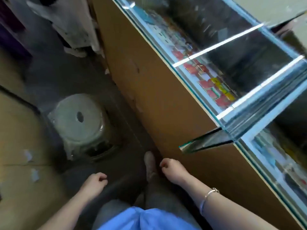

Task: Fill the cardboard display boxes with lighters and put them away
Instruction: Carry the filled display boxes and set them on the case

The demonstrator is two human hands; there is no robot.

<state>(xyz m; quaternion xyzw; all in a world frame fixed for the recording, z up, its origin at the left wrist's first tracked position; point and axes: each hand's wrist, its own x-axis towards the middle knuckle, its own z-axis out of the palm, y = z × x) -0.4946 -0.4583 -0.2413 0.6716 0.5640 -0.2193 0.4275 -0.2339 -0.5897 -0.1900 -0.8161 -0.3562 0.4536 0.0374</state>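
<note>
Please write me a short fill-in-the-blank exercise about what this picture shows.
1. Both the left hand and the right hand hold ____.
2. The bracelet sits on the ____ wrist.
3. The counter has a top made of ____.
4. The white roll stands on the ____.

Missing words: nothing; right; glass; floor
</note>
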